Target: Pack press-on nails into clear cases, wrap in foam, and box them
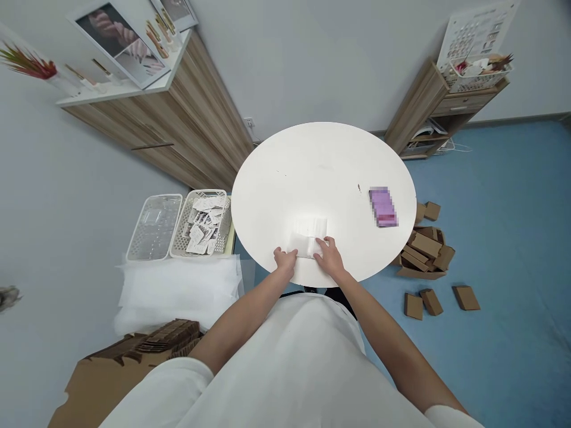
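Near the front edge of the round white table (276, 178) lies a small piece of white, translucent wrapping sheet (307, 244), folded over something I cannot make out. My left hand (285, 261) is at its left edge, with thumb and fingers closed on the sheet. From the right side my right hand (329, 257) grips the other end, fingertips pressed on the wrap. Glare on the tabletop blurs the outline of the sheet's far part.
A purple pixelated object (383, 207) lies on the table's right. White baskets (178, 241) and a stack of white sheets (178, 285) stand at left, flat cardboard (111, 380) below. Small brown boxes (423, 249) fill a carton and lie on the blue floor at right.
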Demonstrator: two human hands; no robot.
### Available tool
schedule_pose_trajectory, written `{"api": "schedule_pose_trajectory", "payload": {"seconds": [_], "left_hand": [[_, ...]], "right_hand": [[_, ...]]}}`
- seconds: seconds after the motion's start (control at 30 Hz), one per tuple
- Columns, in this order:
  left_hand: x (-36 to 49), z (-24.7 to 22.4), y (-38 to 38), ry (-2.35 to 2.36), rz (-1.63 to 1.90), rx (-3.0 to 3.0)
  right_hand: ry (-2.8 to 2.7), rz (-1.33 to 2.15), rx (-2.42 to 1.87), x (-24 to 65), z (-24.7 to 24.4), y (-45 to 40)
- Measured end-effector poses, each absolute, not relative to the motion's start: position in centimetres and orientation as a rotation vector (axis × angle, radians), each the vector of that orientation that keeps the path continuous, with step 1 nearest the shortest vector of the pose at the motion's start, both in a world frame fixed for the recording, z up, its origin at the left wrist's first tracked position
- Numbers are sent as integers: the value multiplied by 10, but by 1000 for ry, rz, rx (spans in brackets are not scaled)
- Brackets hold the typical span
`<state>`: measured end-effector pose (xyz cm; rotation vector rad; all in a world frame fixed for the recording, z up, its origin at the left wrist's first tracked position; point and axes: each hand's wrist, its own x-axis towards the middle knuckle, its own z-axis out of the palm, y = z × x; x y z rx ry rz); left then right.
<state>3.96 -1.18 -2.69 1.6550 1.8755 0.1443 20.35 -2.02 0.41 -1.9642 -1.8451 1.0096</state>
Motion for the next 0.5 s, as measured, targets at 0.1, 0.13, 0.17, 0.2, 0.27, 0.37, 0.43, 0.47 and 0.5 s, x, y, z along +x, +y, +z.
{"api": "schedule_pose_trajectory", "payload": {"seconds": [0.1,0.13,0.17,0.2,0.27,0.37,0.43,0.47,0.5], "left_hand": [[41,-22,-2,1930,193,1461],[40,-19,0,1932,207,1417],[39,-16,1,1928,220,1382],[38,-12,1,1922,232,1354],[37,-3,1,1913,257,1309],[40,11,0,1889,300,1339],[47,19,2,1849,306,1439],[52,22,4,1823,301,1495],[58,24,5,1797,290,1539]], "right_hand": [[-1833,1020,-1961,203,4,-21],[-1832,1027,-1962,203,4,-21],[-1830,1031,-1966,203,4,-21],[-1829,1034,-1970,203,4,-21],[-1823,1029,-1980,203,3,-21],[-1800,1031,-1993,203,2,-21],[-1783,1051,-2001,202,1,-20],[-1778,1066,-2000,202,1,-20],[-1774,1080,-1995,202,0,-19]]}}
